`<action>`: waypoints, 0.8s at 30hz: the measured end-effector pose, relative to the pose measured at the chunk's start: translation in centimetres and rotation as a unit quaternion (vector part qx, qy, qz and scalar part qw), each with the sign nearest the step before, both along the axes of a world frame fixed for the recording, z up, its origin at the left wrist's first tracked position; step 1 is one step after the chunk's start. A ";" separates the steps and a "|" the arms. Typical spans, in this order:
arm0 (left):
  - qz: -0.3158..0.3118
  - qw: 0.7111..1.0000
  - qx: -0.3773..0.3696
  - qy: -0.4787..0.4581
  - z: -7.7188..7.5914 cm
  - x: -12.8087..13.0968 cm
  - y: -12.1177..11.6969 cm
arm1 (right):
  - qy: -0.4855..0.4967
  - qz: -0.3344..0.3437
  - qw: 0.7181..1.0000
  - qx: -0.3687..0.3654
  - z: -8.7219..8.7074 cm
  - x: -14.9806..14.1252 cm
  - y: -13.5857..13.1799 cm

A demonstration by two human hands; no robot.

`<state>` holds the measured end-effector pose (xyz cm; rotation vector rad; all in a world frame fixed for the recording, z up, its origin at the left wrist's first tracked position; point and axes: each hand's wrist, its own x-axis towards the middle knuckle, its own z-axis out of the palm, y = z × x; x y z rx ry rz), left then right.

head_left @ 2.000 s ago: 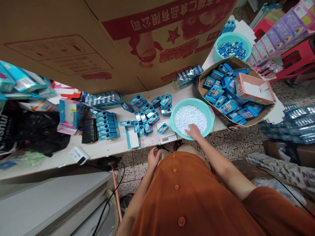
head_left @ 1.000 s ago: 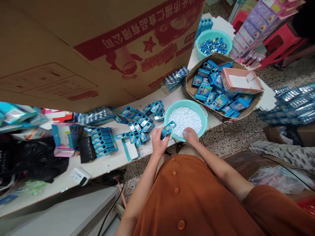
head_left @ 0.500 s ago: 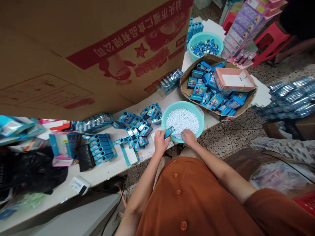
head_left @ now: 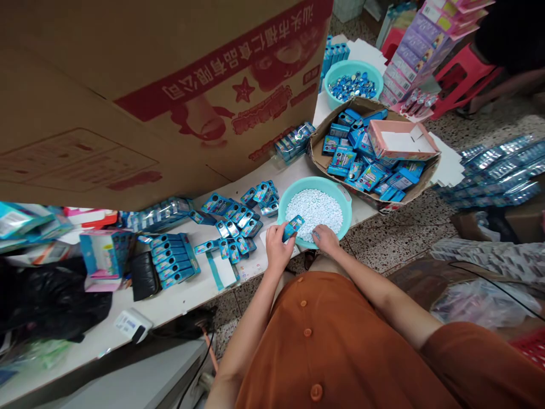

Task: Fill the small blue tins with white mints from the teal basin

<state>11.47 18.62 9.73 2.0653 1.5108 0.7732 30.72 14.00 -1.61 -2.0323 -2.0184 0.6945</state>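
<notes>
My left hand (head_left: 277, 249) grips a small blue printed box (head_left: 293, 227), tilted over the near left rim of a turquoise basin (head_left: 284, 200). Small white candy-like pellets (head_left: 317, 207) fill much of that basin. Over its near edge, my right hand (head_left: 326, 238) has its curled fingertips down at the pellets; what they pinch, if anything, is hidden. Left of the basin, several blue boxes with round holes in their ends (head_left: 238, 218) lie in a loose group on the white table (head_left: 251, 264).
A large cardboard carton (head_left: 179, 102) stands along the table's far side. Behind the basin, a torn cardboard tray (head_left: 317, 150) holds several blue boxes and a pink box (head_left: 402, 139). Farther back is another turquoise basin (head_left: 340, 68) of blue pieces. A black wallet (head_left: 145, 276) lies leftward.
The blue box in my left hand has turned slightly, showing more of its printed face. My right hand stays at the pellets. The view has shifted a little.
</notes>
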 end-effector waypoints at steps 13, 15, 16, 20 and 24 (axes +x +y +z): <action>0.078 0.977 -0.087 -0.177 -1.7 -1.5 -1.2 | 0.000 -0.001 1.000 -0.002 -0.3 0.1 0.0; 0.080 0.963 -0.114 -0.229 -1.7 -1.9 -1.5 | -0.002 0.000 1.000 -0.008 -0.2 0.1 0.0; 0.083 0.958 -0.125 -0.245 -1.8 -2.1 -1.6 | -0.003 0.001 1.000 -0.011 -0.1 0.1 0.0; 0.127 0.951 -0.147 -0.242 -2.6 -3.3 -2.6 | -0.005 0.004 1.000 -0.013 0.4 0.1 0.0; 0.190 0.938 -0.169 -0.234 -3.7 -5.4 -4.1 | -0.005 -0.002 1.000 -0.008 0.6 0.0 0.0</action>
